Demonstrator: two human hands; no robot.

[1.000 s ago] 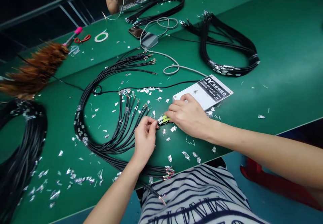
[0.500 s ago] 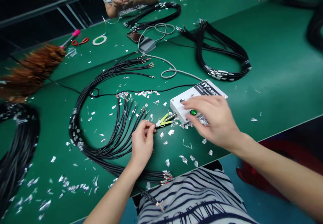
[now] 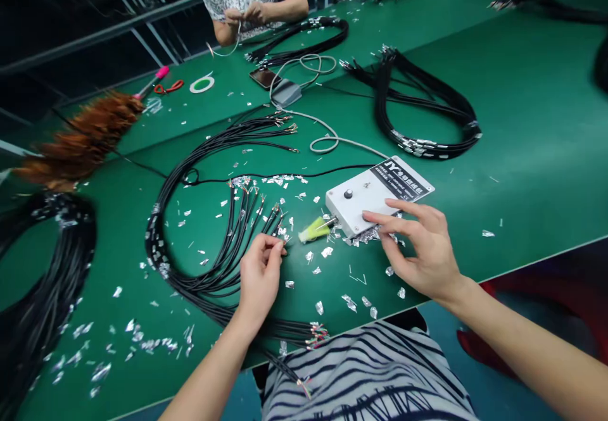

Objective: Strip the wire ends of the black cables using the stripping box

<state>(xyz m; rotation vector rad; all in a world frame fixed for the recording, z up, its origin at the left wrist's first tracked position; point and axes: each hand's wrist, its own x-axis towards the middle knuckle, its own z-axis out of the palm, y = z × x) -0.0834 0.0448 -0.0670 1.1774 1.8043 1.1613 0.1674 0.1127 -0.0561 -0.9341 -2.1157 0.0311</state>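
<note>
At the left end of the green table [image 3: 532, 174], a thick bundle of black cables [image 3: 59, 263] lies curled, with a brown brush [image 3: 90, 131] beyond it towards the far edge. Next comes a big open loop of black cables [image 3: 155, 234], its stripped ends fanned out in the middle and some of them reaching the near edge. Red scissors [image 3: 168, 87] and a roll of tape [image 3: 202, 85] sit by the far edge, where a co-worker's hands [image 3: 244, 14] hold a thin pale strip. The person's left hand [image 3: 259, 275] is just right of the fan; its thumb and fingertips are pressed together, pinching a cable end [image 3: 285, 242] of which only a small tip shows. Just right of those fingertips, apart from them, is a blurred yellow clip [image 3: 314, 230] on the rod at the left end of a white box [image 3: 339, 209]. Foil scraps [image 3: 327, 252] are strewn between the clip and the near edge. The right hand [image 3: 422, 250] has its fingers spread over the box's near right side, a fingertip at its top; whether it presses, I cannot tell. Beyond the box lies a coil of black cables [image 3: 422, 145].
</note>
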